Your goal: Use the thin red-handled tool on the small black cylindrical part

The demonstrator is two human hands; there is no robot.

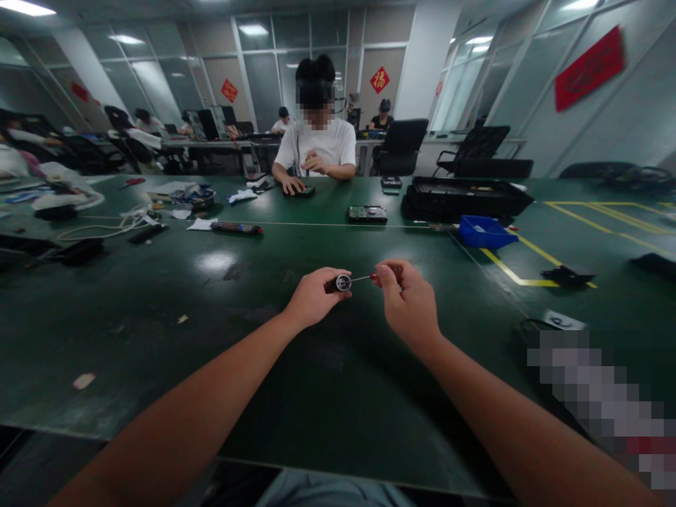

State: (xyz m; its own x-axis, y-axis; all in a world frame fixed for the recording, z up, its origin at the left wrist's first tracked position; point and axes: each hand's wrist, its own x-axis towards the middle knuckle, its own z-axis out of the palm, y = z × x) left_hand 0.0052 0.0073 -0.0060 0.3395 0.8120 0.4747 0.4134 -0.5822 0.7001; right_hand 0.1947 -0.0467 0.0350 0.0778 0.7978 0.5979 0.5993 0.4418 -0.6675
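Observation:
My left hand (317, 296) is closed around a small dark cylindrical part (343, 283) with a silver ring at its end, which faces right. Between thumb and fingers, my right hand (409, 299) grips a screwdriver (374, 277) with a reddish handle and a thin metal shaft. The shaft points left, and its tip meets or lies just in front of the ringed end; I cannot tell which. Both hands are held above the green table (296, 380). Most of the dark part is hidden by my left fingers.
Across the table a person (317, 144) handles a dark device. A hard drive (367, 213), a black case (465, 201) and a blue tray (486, 231) lie beyond my hands. A pen-like tool (236, 228) and cables (113, 227) are at left, a black clip-like part (567, 276) at right.

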